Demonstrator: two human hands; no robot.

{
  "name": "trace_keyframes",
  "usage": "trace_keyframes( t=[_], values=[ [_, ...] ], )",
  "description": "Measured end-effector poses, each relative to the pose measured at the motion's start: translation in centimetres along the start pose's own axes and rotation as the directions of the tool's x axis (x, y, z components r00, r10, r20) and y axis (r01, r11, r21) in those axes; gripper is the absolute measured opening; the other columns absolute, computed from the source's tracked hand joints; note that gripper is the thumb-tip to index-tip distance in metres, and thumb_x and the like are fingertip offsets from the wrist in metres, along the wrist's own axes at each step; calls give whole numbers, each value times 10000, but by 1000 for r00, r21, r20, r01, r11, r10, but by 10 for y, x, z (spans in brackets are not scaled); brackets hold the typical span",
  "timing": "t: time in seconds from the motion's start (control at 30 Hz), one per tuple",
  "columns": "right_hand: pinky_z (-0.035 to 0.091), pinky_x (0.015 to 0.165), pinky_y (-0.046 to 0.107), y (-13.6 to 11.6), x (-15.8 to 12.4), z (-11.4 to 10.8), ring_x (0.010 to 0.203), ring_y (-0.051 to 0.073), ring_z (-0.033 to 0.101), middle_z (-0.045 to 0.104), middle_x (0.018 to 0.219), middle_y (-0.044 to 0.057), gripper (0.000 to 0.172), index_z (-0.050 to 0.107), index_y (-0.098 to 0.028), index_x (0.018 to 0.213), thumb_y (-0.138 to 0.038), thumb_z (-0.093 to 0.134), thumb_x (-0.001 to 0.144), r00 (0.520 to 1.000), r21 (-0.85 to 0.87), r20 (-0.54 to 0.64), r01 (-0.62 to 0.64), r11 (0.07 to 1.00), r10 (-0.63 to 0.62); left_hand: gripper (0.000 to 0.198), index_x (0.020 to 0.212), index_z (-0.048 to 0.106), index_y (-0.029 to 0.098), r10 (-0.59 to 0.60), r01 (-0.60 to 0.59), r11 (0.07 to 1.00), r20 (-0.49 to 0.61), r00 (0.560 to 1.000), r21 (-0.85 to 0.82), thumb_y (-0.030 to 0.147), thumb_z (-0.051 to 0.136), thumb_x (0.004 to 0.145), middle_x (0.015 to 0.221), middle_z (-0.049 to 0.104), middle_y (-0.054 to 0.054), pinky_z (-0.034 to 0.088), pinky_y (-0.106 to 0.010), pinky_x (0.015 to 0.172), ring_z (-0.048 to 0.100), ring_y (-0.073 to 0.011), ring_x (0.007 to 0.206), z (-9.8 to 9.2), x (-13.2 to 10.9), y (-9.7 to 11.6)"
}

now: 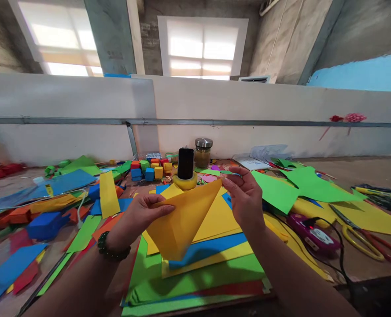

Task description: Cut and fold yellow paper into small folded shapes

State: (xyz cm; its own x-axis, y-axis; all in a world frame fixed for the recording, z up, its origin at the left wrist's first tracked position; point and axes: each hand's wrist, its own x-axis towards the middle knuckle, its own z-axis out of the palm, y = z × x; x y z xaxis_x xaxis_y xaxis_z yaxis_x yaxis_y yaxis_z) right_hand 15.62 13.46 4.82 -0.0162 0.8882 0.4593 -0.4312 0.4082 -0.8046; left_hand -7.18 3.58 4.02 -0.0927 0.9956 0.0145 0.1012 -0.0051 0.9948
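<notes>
The left grip (pixel 138 216) and right grip (pixel 247 198) both pinch one yellow sheet (pixel 187 211); below them lies stacked paper (pixel 222 270), beyond them a phone (pixel 185 163).

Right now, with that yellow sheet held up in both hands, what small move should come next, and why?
Probably lower the yellow sheet onto the stack of coloured sheets beneath. The left hand pinches its left side and the right hand its upper right corner, so it hangs bent in the air; the stack could likely support it.
</notes>
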Motion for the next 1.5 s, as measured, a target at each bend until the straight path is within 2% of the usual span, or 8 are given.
trace_keyframes(
  t=[0.2, 0.37, 0.63, 0.8, 1.0, 1.2, 1.33, 1.5],
  values=[
    [527, 723, 280, 0, 1, 2, 732, 139, 682, 722, 739, -37, 348, 640, -244, 940, -230, 803, 634, 1000, 14, -21, 2, 1000, -1, 364, 695, 711, 123, -61, 64, 995, 36, 997, -79, 423, 862, 554, 710, 714, -51, 461, -208, 554, 625, -137, 607, 1, -1, 4],
    [533, 688, 256, 2, 5, 2, 678, 114, 650, 702, 725, -50, 329, 668, -248, 902, -205, 811, 608, 998, -6, -65, -3, 1000, 3, 370, 638, 699, 125, -19, 23, 992, 32, 999, -128, 429, 869, 512, 659, 688, -32, 443, -212, 518, 608, -133, 574, 2, 1, 7],
    [573, 733, 291, 1, 5, 2, 701, 133, 648, 673, 710, -53, 276, 698, -301, 857, -200, 814, 627, 998, -30, -65, -27, 999, 25, 365, 696, 710, 124, -24, 35, 967, 50, 998, -251, 370, 883, 489, 704, 691, -29, 447, -209, 549, 608, -120, 603, 2, 6, -1],
    [574, 715, 275, 4, 8, 1, 718, 136, 656, 687, 714, -47, 272, 704, -290, 847, -186, 808, 618, 997, -36, -70, -36, 999, 33, 368, 628, 664, 119, 5, 4, 982, 49, 999, -191, 389, 873, 493, 645, 646, -12, 406, -195, 517, 565, -101, 574, 0, 8, 0],
    [553, 734, 299, 8, 8, 0, 682, 135, 671, 710, 713, -51, 366, 668, -246, 924, -192, 820, 595, 997, -43, -68, 19, 999, -22, 373, 582, 628, 122, 62, -60, 996, 28, 998, -68, 421, 848, 541, 572, 603, 4, 357, -190, 479, 511, -87, 521, -1, 11, -4],
    [532, 731, 301, 9, 4, -3, 722, 150, 697, 732, 738, -36, 392, 636, -240, 1005, -203, 802, 651, 994, -68, -32, 98, 993, -100, 373, 588, 631, 123, 17, -15, 998, 38, 999, -61, 423, 848, 539, 598, 632, -6, 394, -195, 501, 538, -97, 535, 1, 5, 6],
    [524, 747, 306, 7, 1, 0, 755, 159, 704, 730, 726, -47, 394, 658, -254, 1015, -190, 790, 649, 997, -35, -21, 76, 996, -77, 375, 560, 609, 127, 37, -35, 998, 37, 999, -42, 419, 844, 548, 561, 598, 12, 383, -187, 490, 508, -83, 516, 2, 4, 7],
    [520, 735, 288, 7, 3, 3, 718, 135, 680, 719, 712, -47, 423, 702, -242, 1033, -150, 748, 622, 998, -27, -62, 31, 999, -32, 377, 582, 614, 123, 35, -34, 999, 49, 998, -36, 423, 840, 553, 571, 590, 11, 351, -185, 479, 496, -80, 524, 2, 6, 1]
  ],
)
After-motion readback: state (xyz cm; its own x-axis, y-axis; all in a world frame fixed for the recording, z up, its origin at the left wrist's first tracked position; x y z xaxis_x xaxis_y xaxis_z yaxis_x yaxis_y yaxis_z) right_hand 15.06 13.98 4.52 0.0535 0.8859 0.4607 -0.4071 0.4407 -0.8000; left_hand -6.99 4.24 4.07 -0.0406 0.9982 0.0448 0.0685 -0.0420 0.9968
